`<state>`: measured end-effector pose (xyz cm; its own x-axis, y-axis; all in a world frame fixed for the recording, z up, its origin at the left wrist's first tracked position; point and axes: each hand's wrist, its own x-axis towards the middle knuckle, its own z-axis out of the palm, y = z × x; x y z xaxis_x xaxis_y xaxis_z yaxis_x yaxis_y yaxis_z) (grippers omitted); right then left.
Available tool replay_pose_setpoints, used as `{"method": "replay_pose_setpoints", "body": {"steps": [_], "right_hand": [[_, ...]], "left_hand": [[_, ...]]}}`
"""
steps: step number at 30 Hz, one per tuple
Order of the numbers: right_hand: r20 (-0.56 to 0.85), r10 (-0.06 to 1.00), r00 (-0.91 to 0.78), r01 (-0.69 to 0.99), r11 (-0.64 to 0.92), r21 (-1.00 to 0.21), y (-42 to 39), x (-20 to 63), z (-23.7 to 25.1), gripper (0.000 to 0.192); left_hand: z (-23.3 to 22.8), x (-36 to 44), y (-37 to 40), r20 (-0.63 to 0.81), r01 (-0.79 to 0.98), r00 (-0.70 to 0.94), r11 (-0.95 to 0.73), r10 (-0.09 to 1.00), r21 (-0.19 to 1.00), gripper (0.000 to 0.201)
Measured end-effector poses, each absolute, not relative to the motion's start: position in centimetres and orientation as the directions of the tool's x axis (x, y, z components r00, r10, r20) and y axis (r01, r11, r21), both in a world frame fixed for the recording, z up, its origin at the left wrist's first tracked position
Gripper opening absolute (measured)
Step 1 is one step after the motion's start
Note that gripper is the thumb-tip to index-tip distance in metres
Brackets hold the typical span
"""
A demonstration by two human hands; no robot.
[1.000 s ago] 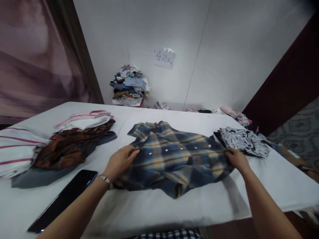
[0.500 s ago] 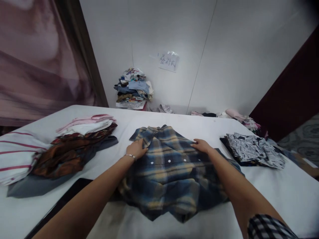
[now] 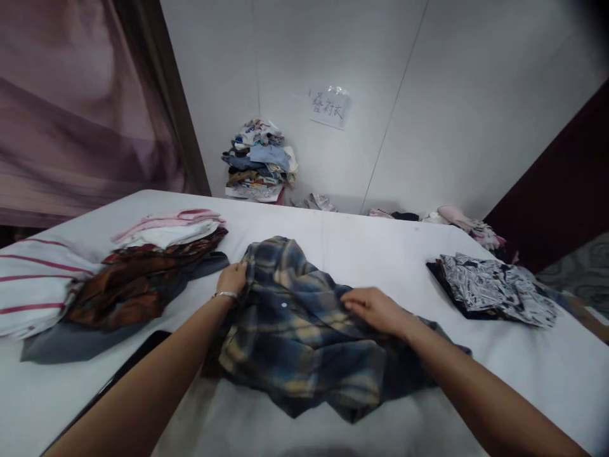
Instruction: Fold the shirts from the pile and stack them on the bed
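1. Your plaid shirt (image 3: pixel 304 330) lies in the middle of the white tabletop (image 3: pixel 385 251), close to you, crumpled rather than flat, with one pale button (image 3: pixel 284 304) showing near its left part.
2. Your left hand (image 3: pixel 232 282) has its grip closed on the shirt's left edge, beside the raised end. Holding it there seems to keep the cloth from slipping and to put some tension across it.
3. Your right hand (image 3: pixel 373 309) is at the shirt's far side, thumb and fingers drawn together at the cloth. You probably have it there to control the opposite side, but I cannot tell whether the grip pinches fabric or only rests on it.
4. To your left are a brown garment (image 3: pixel 126 285), a red-striped white garment (image 3: pixel 38 285) and pink cloth (image 3: pixel 176 219); to your right, well apart, is a black-and-white patterned garment (image 3: pixel 495 285). Keeping them at the sides presumably leaves you working room between.
5. A flat black item (image 3: pixel 153 341) is mostly hidden by your left forearm.
6. On the wall ahead, a sheet (image 3: pixel 329 106) carries handwritten characters reading "叠衬衣". Beside it, lower down, stands a stack of clothes (image 3: pixel 261 162). You can read no brand or garment label anywhere.
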<state>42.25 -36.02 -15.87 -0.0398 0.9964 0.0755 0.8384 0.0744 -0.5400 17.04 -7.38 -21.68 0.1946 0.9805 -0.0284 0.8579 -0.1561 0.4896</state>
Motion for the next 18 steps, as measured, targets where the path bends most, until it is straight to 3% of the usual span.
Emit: {"method": "replay_pose_setpoints", "body": {"steps": [3, 6, 11, 14, 18], "right_hand": [[0.110, 0.953, 0.282, 0.839, -0.189, -0.511, -33.5, 45.9, -16.9, 0.031], [-0.079, 0.944, 0.319, 0.822, -0.317, -0.473, -31.1, 47.6, -18.5, 0.034], [-0.153, 0.956, 0.250, 0.808, -0.293, -0.511, -28.8, 44.9, -19.9, 0.036], [-0.145, 0.978, 0.151, 0.900, -0.196, -0.389, -28.4, 43.0, -19.6, 0.025], [-0.031, 0.993, 0.115, 0.972, -0.118, -0.204, -28.8, 43.5, -18.2, 0.030]], "left_hand": [[-21.6, 17.5, -7.9, -0.049, 0.855, 0.184, -0.135, 0.982, 0.501, 0.043], [-21.3, 17.6, -7.8, -0.070, 0.852, 0.181, -0.120, 0.981, 0.510, 0.047], [-21.6, 17.3, -7.2, -0.092, 0.840, 0.195, -0.118, 0.976, 0.530, 0.039], [-22.2, 17.2, -6.7, -0.103, 0.831, 0.203, -0.115, 0.974, 0.545, 0.032], [-22.8, 17.1, -6.1, -0.109, 0.815, 0.186, -0.091, 0.977, 0.573, 0.034]]}}
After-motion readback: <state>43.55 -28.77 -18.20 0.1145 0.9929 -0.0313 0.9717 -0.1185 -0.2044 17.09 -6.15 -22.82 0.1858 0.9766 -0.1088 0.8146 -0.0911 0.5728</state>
